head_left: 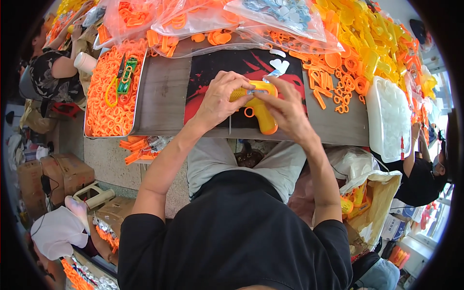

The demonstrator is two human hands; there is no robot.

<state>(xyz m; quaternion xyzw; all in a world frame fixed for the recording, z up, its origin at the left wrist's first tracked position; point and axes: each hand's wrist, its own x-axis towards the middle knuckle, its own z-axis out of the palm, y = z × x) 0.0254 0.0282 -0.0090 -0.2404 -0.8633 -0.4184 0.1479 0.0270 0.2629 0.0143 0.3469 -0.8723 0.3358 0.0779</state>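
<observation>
The person's left hand (221, 96) pinches the perforated end of a yellow toy gun (266, 118) between thumb and fingers. The right hand (290, 112) is at the other end, its thumb and fingers bent over the top; they are blurred, and whether they pinch or only press cannot be told. Between the two sets of fingertips lies a small silvery-blue piece (260, 91) on the toy's upper part. The step in hand looks like seating or smoothing that piece; the next move seems to call for a firm left grip and light, even pressure from the right thumb.

The toy is held over the front part of the mat, directly under the fingers. It is a bright, smooth yellow, with rows of small holes beside the left fingertips, a rounded handle slanting toward the person, and an orange ring (249, 112) just below the left thumb.

Just beyond the fingers, on the black-and-red mat (208, 65), lie white rounded pieces (279, 65). Well to the left of the fingers is a tray (137, 113) of orange rings; to their right, loose orange parts (321, 82). Farthest beyond them, clear bags (193, 21) sit at the table's back.
</observation>
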